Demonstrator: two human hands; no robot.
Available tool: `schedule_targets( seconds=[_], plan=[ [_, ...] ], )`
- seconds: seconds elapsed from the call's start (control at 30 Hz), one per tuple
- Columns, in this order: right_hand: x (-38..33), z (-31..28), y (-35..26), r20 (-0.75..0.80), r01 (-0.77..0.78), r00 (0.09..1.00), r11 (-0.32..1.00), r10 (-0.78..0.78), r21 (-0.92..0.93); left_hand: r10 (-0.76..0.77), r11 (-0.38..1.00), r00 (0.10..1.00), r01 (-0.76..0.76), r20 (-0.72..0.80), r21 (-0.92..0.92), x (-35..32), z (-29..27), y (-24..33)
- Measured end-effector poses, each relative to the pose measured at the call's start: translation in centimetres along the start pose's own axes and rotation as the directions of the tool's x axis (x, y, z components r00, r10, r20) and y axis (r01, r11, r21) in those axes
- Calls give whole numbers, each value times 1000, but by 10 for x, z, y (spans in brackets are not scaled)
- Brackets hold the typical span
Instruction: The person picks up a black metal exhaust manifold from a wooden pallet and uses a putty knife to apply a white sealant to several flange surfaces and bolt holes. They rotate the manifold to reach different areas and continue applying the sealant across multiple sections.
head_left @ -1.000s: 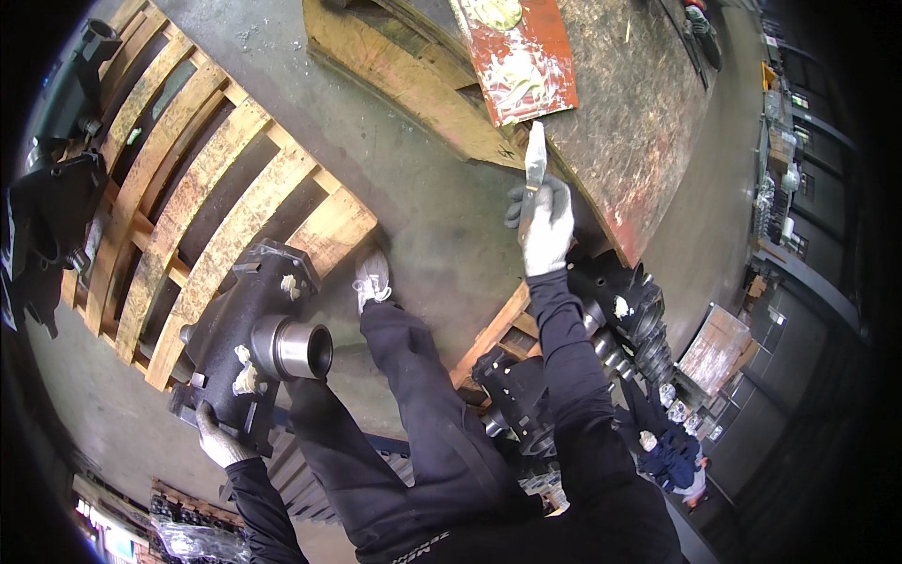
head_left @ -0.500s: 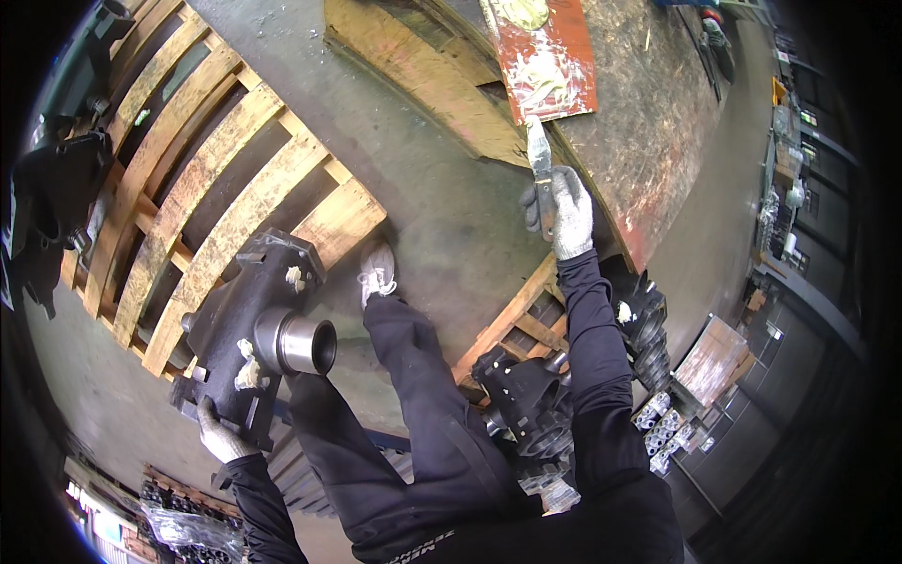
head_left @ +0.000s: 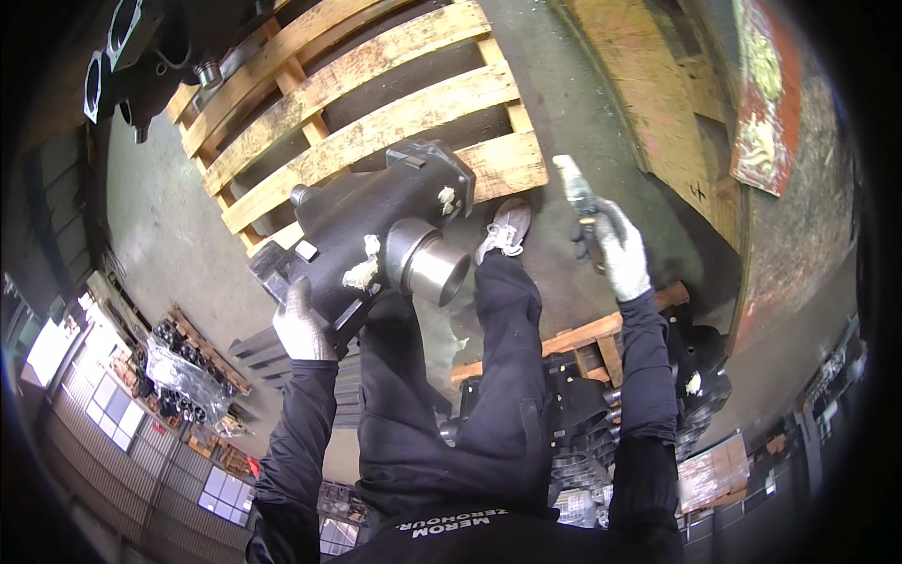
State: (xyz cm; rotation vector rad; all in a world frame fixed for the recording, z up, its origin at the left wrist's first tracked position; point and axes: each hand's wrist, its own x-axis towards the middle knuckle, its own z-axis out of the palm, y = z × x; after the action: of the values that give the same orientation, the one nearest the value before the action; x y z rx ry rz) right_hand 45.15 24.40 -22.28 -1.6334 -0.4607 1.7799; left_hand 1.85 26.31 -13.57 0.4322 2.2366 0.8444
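My gloved left hand (head_left: 303, 324) grips the near left end of a black cast metal housing (head_left: 329, 221), its fingers over the edge. The housing is tilted, its far end beside the pallet. A shiny machined round neck (head_left: 440, 268) sticks out from its side, and patches of cream putty (head_left: 361, 274) sit on the black surface. In my gloved right hand (head_left: 620, 252) is a putty knife (head_left: 576, 191), blade pointing up and away, smeared with pale putty. The blade is apart from the housing and from the red board (head_left: 785, 132), which carries spread cream putty (head_left: 757, 141).
A wooden pallet (head_left: 376, 127) lies on the floor beyond the housing. More black castings (head_left: 174, 42) stand at the far left, and others (head_left: 578, 399) sit on a pallet beside my right leg. The worn table (head_left: 799, 244) is on the right. A plastic-wrapped stack (head_left: 183, 376) stands lower left.
The view has swung left, so the pallet and housing appear farther right. My right hand has drawn the putty knife away from the red board, toward the housing. My left hand keeps its grip.
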Motion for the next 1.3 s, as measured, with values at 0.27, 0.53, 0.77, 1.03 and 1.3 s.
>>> schedule_targets(
  seconds=[0.27, 0.53, 0.77, 1.03, 1.3],
  plan=[
    [101, 56, 67, 276, 364, 931, 625, -238, -691, -143, 988, 988, 146, 54, -56, -4, -10, 0],
    [150, 73, 83, 321, 376, 927, 478, -195, -794, -127, 991, 991, 128, 33, -35, 3, -20, -2],
    [170, 76, 95, 385, 429, 903, 368, -190, -825, -173, 980, 985, 169, -24, -109, 2, -10, 9],
    [173, 68, 87, 394, 443, 892, 254, -223, -860, -183, 980, 982, 178, -49, -90, 8, -13, 10],
    [183, 76, 94, 295, 286, 954, 483, -59, -828, -205, 978, 978, 202, -45, -58, 13, -16, 10]
  ],
)
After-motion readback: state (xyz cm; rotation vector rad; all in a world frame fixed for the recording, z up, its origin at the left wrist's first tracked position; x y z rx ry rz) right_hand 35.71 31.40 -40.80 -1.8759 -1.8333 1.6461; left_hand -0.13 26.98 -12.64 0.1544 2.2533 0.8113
